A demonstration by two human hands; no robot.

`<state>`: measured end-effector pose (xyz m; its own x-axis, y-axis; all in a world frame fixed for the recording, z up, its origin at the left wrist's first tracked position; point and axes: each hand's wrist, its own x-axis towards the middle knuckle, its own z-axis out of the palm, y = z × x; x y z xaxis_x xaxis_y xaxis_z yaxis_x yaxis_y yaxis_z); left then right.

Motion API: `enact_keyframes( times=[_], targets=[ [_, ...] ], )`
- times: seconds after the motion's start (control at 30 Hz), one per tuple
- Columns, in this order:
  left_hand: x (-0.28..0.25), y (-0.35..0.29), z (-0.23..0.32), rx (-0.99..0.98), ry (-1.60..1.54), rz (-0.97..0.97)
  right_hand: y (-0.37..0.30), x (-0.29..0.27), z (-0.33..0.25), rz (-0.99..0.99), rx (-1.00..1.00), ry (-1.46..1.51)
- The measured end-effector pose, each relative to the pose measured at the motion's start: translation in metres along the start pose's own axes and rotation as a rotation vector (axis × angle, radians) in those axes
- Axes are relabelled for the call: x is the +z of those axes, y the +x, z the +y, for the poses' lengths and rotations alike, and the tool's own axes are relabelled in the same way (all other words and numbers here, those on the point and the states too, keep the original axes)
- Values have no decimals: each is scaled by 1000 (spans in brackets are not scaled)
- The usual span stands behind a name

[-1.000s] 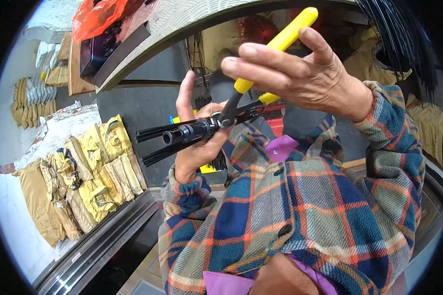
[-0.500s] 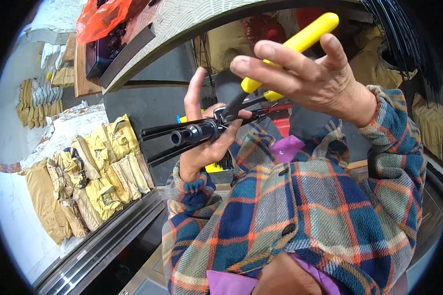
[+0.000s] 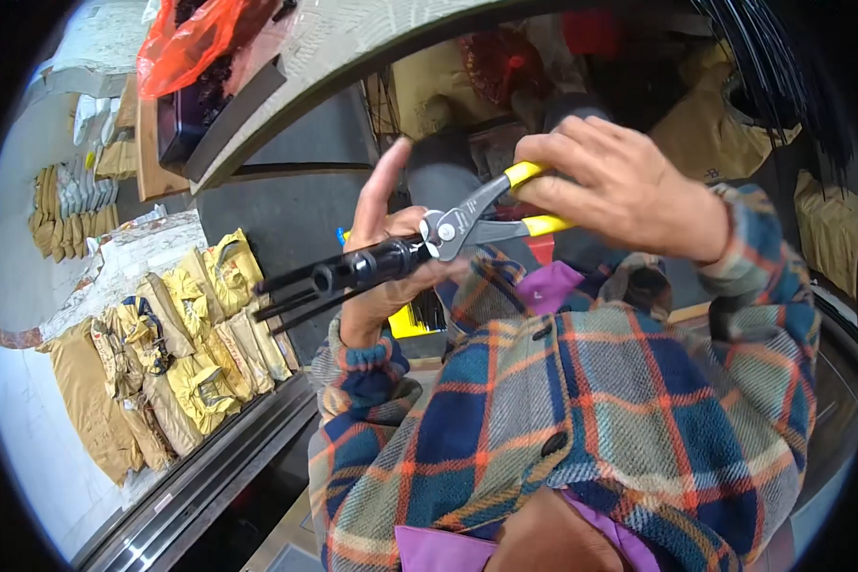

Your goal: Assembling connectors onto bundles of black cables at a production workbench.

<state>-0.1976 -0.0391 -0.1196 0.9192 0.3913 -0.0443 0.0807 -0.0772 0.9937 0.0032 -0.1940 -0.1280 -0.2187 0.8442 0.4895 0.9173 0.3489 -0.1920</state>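
Observation:
In my left hand (image 3: 402, 223) is a black tubular piece (image 3: 364, 268) with a ringed, hollow end. Thin black rods run alongside it, pointing left. My left index finger sticks up while the other fingers and palm wrap the piece. My right hand (image 3: 622, 189) is closed round the yellow handles of a pair of cutting pliers (image 3: 459, 221). The grey jaws meet the right end of the black tube, near my left fingers. Exactly what lies between the jaws is too small to make out.
Tan and yellow packets (image 3: 176, 334) lie in rows on the left. A red plastic bag (image 3: 189, 52) and a dark box (image 3: 176, 124) sit at the upper left, beside a curved, patterned edge (image 3: 353, 48). Black thin rods (image 3: 772, 67) hang at the upper right, near brown sacks (image 3: 829, 234).
My right hand has gone from loosely spread fingers to a grip round both plier handles. The pliers have swung flatter, and the black piece has shifted slightly left and down.

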Motion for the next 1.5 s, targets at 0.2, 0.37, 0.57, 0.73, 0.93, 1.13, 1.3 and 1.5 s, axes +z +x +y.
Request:
enact_keyframes(
  times=[0.2, 0.37, 0.57, 0.73, 0.93, 1.13, 1.3, 1.5],
  targets=[
    [-9, 1, -21, 231, 31, -291, -5, -3, 9, -786, 611, 2032],
    [10, -5, -30, 254, 61, 87, -7, -9, -8, -164, 114, 361],
    [-7, 3, -25, 349, -9, -333, 0, -28, 3, -900, 565, 1664],
    [6, -4, -29, 225, -51, 58, -2, -28, 7, -239, 96, 818],
    [15, -11, -28, 89, -127, 175, 5, -9, -9, -108, 68, -174],
    [10, -12, -30, 91, -167, 200, 15, -15, -14, -280, 149, -155],
    [13, -10, -40, 174, -209, 254, 2, 20, -22, 60, 220, -10],
    [16, -2, -18, 212, -191, 243, 25, -47, 4, -566, 238, 710]
  ],
)
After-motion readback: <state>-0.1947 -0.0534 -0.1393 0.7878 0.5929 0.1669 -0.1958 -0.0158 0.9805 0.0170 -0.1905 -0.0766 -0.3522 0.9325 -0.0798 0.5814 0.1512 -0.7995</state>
